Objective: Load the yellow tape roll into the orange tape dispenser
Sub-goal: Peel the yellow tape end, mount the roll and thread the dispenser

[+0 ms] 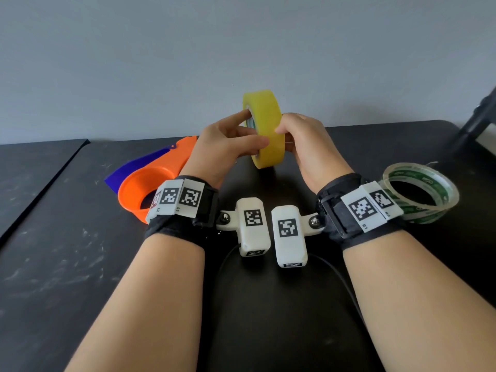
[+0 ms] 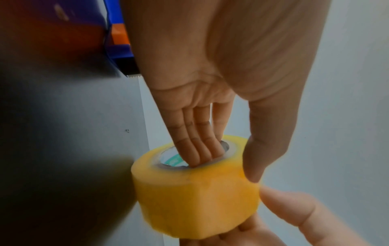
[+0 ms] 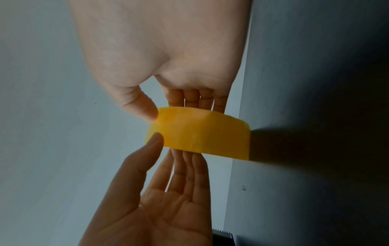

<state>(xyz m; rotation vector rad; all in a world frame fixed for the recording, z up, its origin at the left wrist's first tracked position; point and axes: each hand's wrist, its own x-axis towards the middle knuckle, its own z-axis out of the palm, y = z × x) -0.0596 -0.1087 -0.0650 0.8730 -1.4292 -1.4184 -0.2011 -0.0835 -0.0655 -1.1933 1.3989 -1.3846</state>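
Note:
The yellow tape roll (image 1: 268,130) stands on edge in the air above the black table, held between both hands. My left hand (image 1: 251,128) has its fingers (image 2: 200,149) pushed into the cardboard core and its thumb on the outer yellow face. My right hand (image 1: 284,135) pinches the roll (image 3: 202,138) from the other side, thumb (image 3: 145,108) on the rim and fingers behind it. The orange tape dispenser (image 1: 150,181) with its blue part lies on the table to the left, partly hidden behind my left wrist.
A clear tape roll with green print (image 1: 421,191) lies flat by my right wrist. The black table (image 1: 53,264) meets a pale wall at the back. A dark chair leg (image 1: 477,119) stands at the far right. The dispenser's toothed blade (image 3: 221,233) shows low down.

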